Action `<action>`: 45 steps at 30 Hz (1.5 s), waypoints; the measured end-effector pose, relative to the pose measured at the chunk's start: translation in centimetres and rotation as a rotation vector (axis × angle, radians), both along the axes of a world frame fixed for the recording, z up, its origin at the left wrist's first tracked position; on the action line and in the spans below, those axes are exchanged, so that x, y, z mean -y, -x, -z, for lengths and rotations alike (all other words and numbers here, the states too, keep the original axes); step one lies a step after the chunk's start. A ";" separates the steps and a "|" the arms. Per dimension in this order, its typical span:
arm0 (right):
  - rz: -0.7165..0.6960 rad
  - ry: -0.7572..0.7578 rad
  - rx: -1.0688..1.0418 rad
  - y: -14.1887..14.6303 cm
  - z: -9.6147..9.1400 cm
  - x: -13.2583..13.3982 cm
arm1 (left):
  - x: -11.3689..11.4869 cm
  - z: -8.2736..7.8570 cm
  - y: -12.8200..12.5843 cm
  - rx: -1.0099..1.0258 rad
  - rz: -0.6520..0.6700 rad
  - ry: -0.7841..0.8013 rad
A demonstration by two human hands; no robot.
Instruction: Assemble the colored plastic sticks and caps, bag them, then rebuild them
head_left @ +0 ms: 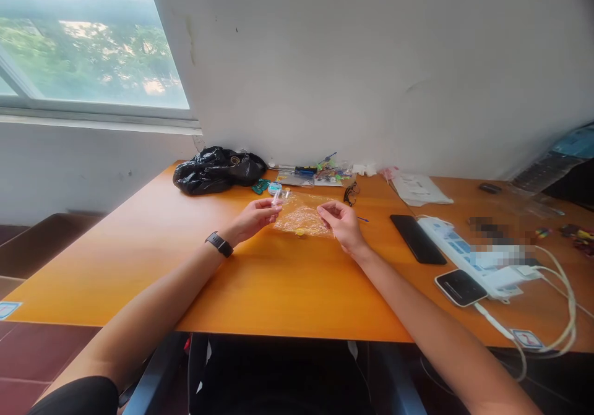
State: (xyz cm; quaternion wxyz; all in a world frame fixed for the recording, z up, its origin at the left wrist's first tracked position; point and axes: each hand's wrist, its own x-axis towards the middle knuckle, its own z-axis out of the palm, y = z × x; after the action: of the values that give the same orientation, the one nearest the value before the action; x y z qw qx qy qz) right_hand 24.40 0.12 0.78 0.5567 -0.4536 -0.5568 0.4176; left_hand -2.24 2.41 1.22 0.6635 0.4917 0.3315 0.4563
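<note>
A clear, crinkled plastic bag (301, 211) is stretched between my two hands above the middle of the desk. My left hand (253, 220) pinches its left edge between thumb and fingers; a black watch is on that wrist. On the opposite side, my right hand (342, 222) grips the bag's right edge with closed fingertips. A small yellow round piece (300, 233) shows at the bag's lower edge; whether it lies inside or under the plastic I cannot tell. Just behind the left fingers are a small white-and-teal round case (275, 188) and a green piece (260, 185).
A black plastic bag (218, 172) lies at the back left. Along the wall are small tools and packets (306, 174), with glasses (351, 193) nearby. To the right lie a black phone (417, 239), a power strip (452, 242), a white-edged device (461, 287) and looping cables (568, 303).
</note>
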 end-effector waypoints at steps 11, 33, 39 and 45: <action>-0.090 0.045 -0.043 0.2 -0.2 0.6 | 0.0 -0.6 0.2 0.032 -0.172 -0.009; -0.148 -0.404 0.846 0.1 -15.0 0.3 | 1.7 -16.4 -0.1 -0.606 0.115 -0.495; -0.578 -0.413 0.719 2.3 -18.1 0.0 | 2.4 -18.4 -0.8 -0.887 0.307 -0.572; -0.719 -0.409 0.662 3.3 -17.9 0.4 | 2.9 -18.1 -0.1 -1.045 0.359 -0.700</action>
State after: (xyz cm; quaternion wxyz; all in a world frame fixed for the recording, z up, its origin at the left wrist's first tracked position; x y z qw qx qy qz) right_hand 21.12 -0.31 18.68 0.2498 -0.2235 -0.8933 0.2993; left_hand -2.09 -0.47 19.36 0.2815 0.8833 0.3550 0.1203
